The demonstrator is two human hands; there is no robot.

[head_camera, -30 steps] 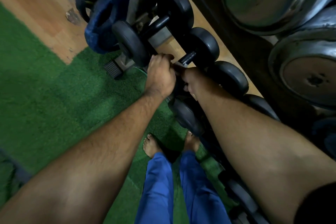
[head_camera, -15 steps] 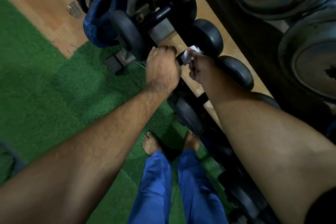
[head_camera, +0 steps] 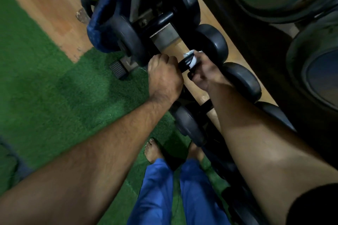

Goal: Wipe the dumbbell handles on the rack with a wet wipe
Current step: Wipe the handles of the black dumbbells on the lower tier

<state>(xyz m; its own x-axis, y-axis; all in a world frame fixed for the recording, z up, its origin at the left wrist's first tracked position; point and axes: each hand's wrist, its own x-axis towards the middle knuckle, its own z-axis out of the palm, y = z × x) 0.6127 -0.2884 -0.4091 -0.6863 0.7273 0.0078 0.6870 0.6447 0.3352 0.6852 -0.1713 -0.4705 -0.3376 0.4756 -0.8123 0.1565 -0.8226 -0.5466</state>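
A row of black dumbbells lies on a low rack [head_camera: 165, 37] that runs from the upper middle to the lower right. My left hand [head_camera: 164, 76] is closed around the near end of one dumbbell's black handle [head_camera: 183, 64]. My right hand [head_camera: 204, 71] presses a white wet wipe [head_camera: 192, 58] onto the far part of the same handle, beside its far black head [head_camera: 212, 42]. The handle shows only in the short gap between my hands. Another dumbbell [head_camera: 162, 19] sits just beyond.
Green turf [head_camera: 54, 100] covers the floor on the left, with a wooden floor [head_camera: 51, 5] beyond it. A blue weight plate [head_camera: 102, 22] leans at the rack's far end. Large steel plates [head_camera: 314, 71] hang at the right. My bare feet and blue trousers [head_camera: 175, 193] are below.
My right hand has slid with the wipe along the handle toward the far head. The left hand has kept its grip on the near end.
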